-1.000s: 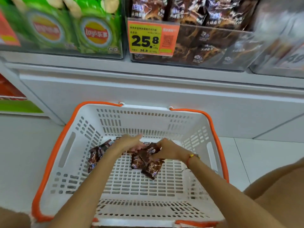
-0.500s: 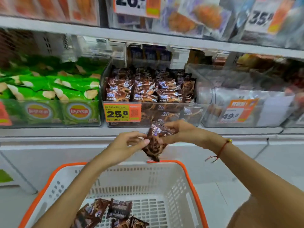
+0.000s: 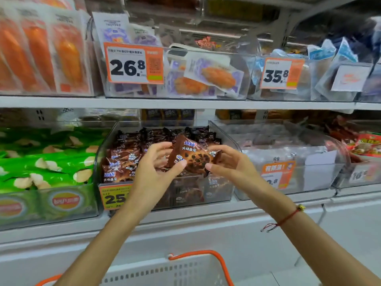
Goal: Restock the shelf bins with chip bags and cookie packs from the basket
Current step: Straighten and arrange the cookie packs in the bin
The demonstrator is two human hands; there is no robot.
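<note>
Your left hand (image 3: 156,168) and right hand (image 3: 228,162) pinch one brown cookie pack (image 3: 192,155) between them, held just above the front of the clear cookie bin (image 3: 218,190). White basket (image 3: 185,271) sits below, orange rim showing.

cookie pack (image 3: 191,156) before cookie bin (image 3: 218,188), basket (image 3: 165,273) below

Brown cookie pack (image 3: 192,155) tilted above bin (image 3: 226,135)

Place: retail shop, snack aisle | Evidence: white shelves (image 3: 185,104) lined with clear plastic bins (image 3: 206,195) of packaged snacks | orange price tags (image 3: 134,62) on bin fronts | white shopping basket with orange rim (image 3: 216,263) below
</note>
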